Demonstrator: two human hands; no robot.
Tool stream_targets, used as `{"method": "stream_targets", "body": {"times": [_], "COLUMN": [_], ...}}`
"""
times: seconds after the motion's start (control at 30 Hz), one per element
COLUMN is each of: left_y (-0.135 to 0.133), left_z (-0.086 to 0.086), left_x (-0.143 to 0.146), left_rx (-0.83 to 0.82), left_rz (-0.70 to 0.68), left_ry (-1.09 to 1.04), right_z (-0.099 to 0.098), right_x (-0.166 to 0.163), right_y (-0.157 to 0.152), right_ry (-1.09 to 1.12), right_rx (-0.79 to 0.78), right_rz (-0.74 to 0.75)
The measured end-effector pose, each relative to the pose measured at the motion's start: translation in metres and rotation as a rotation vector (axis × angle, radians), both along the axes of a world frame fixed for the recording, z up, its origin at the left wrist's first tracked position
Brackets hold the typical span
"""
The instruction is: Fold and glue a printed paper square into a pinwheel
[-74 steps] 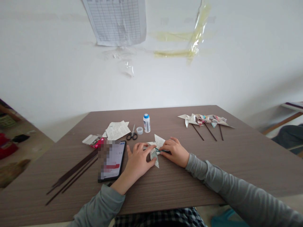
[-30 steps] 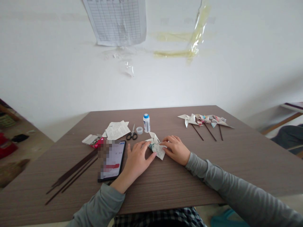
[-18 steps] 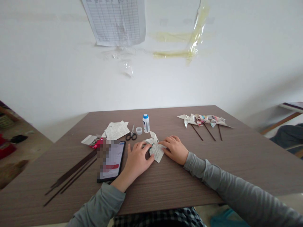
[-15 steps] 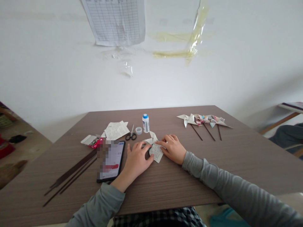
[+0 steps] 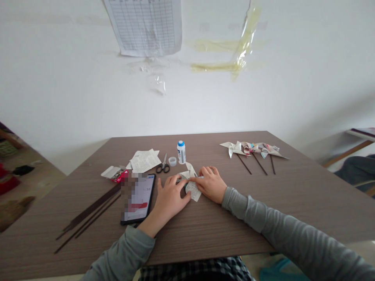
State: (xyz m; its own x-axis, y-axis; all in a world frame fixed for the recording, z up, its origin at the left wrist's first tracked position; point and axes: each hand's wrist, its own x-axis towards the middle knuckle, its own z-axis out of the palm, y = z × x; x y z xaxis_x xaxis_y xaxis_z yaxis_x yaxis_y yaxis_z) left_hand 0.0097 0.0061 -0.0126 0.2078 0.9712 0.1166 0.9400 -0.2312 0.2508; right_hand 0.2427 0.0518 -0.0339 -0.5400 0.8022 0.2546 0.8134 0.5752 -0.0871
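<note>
A folded piece of printed paper (image 5: 192, 187) lies on the brown wood-grain table (image 5: 234, 218) with a pointed corner sticking up toward the far side. My left hand (image 5: 172, 191) rests on its left edge, fingertips pressing a coloured fold. My right hand (image 5: 208, 184) sits on its right side, with the fingers reaching across the top of the paper toward my left fingertips. The middle of the fold is mostly hidden under my fingers.
Scissors (image 5: 163, 165), a white glue bottle (image 5: 181, 152) and its cap (image 5: 172, 161) stand just beyond the hands. A phone (image 5: 137, 199), dark sticks (image 5: 88, 218), paper scraps (image 5: 144, 160), a small box (image 5: 113, 173) and paper pinwheels on sticks (image 5: 252, 150) lie on the table.
My right hand has slid left across the paper, closer to my left hand. The paper has turned since the oldest frame, and its lower point now lies under my hands' reach.
</note>
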Motion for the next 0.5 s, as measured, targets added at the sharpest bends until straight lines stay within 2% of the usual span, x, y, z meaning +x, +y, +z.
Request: {"method": "stream_targets", "body": {"times": [0.2,0.5], "left_y": [-0.001,-0.001], "left_z": [0.002,0.006], "left_x": [0.002,0.001], "left_rx": [-0.017,-0.018], "left_rz": [0.005,-0.007], "left_ry": [0.037,0.043], "right_z": [-0.004,-0.015], "right_x": [0.002,0.005], "right_y": [0.001,0.002], "right_ry": [0.022,0.098], "right_rx": [-0.065,-0.001], "right_rz": [-0.017,-0.022]}}
